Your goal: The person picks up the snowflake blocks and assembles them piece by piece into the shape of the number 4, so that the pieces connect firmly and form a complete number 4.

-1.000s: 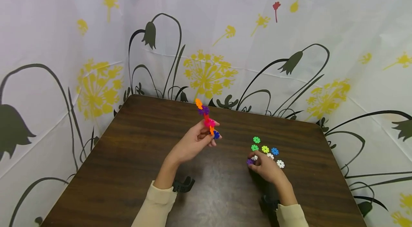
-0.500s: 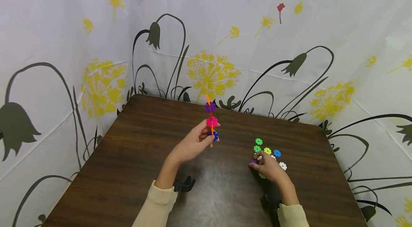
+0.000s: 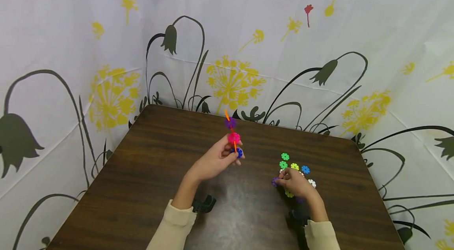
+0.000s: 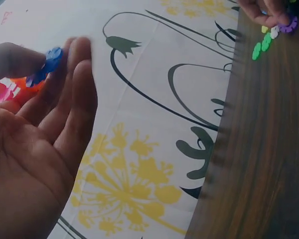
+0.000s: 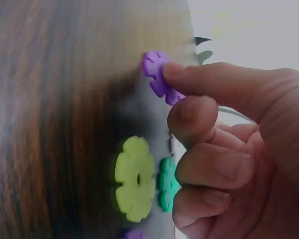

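Note:
My left hand (image 3: 211,162) holds up a chain of interlocking flower discs above the table, pinching it near its lower end. A blue disc (image 4: 51,62) sits by the thumb, then orange, a pink disc (image 3: 234,138), red, a purple disc (image 3: 230,123) and an orange disc (image 3: 226,115) at the top. Between thumb and index finger, my right hand (image 3: 298,183) pinches a loose purple disc (image 5: 157,67), tilted over the tabletop. Close by lie a yellow-green disc (image 5: 135,179) and a green disc (image 5: 168,184), the latter partly behind the fingers.
Around my right hand, several loose discs lie on the dark wooden table (image 3: 159,155): green (image 3: 285,156), yellow (image 3: 294,166), blue (image 3: 305,169) and white (image 3: 311,183). Some are partly covered by the hand. A flower-printed curtain (image 3: 276,17) stands behind the table's far edge.
The chain in my left hand has turned and straightened more upright, then dipped slightly. My right hand now has the purple disc pinched and drawn slightly left.

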`<state>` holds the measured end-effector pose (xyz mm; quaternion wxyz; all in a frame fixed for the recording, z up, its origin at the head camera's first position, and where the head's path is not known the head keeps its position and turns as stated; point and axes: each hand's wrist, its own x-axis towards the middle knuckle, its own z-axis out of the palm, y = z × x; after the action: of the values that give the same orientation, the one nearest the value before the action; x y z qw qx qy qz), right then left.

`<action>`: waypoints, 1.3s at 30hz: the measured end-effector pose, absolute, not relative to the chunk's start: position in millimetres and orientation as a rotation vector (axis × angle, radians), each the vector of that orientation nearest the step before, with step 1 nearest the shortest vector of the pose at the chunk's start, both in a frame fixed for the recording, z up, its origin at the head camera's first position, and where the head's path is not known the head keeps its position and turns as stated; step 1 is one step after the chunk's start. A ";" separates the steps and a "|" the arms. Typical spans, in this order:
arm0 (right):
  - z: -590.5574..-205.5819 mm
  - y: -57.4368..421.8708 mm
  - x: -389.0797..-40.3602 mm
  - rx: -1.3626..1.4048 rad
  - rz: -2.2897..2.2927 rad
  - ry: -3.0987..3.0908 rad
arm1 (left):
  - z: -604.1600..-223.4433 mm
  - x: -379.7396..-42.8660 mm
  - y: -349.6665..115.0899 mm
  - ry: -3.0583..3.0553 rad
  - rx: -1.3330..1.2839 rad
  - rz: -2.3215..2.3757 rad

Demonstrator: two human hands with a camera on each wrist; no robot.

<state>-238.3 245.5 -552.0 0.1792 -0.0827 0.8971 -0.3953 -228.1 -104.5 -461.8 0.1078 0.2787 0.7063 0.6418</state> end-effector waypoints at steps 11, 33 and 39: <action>-478.2 218.6 -236.9 -0.581 -1.641 2.399 | -461.1 -221.7 -93.9 2.068 0.857 1.644; -375.3 197.6 -245.6 -0.903 -1.758 2.580 | -454.5 -210.8 -76.0 2.006 0.931 1.476; -374.9 202.5 -248.0 -0.878 -1.752 2.560 | -455.4 -210.2 -79.0 2.020 0.905 1.460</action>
<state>-248.0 202.5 -374.9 -0.0412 -0.2720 0.7934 -0.5429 -210.2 -79.0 -455.4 0.2425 0.3311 0.7391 0.5342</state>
